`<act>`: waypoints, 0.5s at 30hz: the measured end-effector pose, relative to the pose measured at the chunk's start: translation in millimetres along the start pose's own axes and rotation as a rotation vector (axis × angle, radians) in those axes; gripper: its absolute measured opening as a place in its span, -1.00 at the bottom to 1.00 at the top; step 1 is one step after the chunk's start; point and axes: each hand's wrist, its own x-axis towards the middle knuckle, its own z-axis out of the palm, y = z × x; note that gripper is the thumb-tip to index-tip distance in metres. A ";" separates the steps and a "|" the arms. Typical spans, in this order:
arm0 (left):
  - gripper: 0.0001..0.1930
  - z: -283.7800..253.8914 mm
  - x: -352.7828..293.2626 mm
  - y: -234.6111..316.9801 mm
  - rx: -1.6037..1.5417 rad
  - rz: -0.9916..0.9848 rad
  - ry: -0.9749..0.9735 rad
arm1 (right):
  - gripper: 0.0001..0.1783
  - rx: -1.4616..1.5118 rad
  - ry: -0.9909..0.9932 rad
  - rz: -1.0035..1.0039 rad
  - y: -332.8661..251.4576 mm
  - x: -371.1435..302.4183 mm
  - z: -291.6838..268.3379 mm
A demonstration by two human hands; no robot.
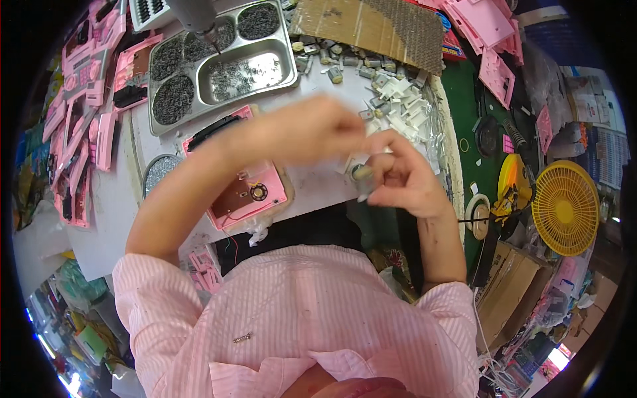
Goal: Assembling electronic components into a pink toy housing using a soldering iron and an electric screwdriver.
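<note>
The table carries a metal tray at eleven o'clock, grey parts toward twelve, white pieces near one, a pink case on padding at nine.

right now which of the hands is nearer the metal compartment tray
Left. The left hand is just beyond the lower right corner of the metal compartment tray; the right hand is farther right and nearer the body.

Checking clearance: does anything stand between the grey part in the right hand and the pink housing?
Nothing visible between the grey motor-like part in the right hand and the speaker in the pink housing; the left forearm crosses above the housing's middle.
</note>
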 end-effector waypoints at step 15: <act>-0.83 1.7 176.3 -47.3 0.821 0.015 0.515 | -0.41 0.150 0.346 -0.221 24.9 -65.5 -42.1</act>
